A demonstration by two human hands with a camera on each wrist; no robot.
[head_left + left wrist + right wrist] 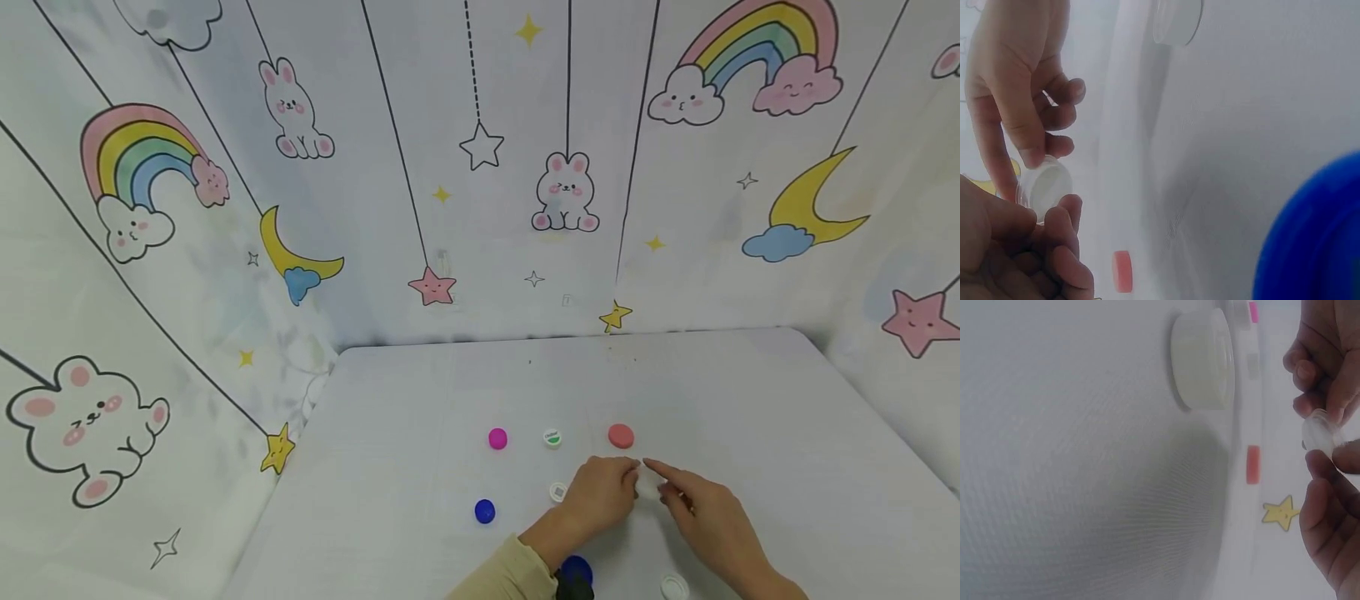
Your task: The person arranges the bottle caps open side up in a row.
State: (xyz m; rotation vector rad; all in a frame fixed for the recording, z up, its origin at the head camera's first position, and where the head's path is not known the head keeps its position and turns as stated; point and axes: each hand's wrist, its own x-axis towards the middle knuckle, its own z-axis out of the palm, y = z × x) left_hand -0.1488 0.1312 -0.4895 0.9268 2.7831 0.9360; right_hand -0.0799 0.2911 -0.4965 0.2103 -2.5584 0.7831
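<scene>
Between my two hands, above the table, is a small round clear-and-white cap with a see-through rim. My left hand pinches its left edge between thumb and fingers. On the other edge, my right hand grips it with thumb and forefinger, as the left wrist view shows. In that view the cap turns its whitish disc face toward the camera. The right wrist view shows the cap nearly side-on, partly covered by fingertips. Just beyond the hands lies a flat red cap.
Farther left lie a pink cap, a white cap with a green mark, a small white cap and a blue cap. Nearer are a larger blue cap and a white cap. A patterned curtain hangs behind the table.
</scene>
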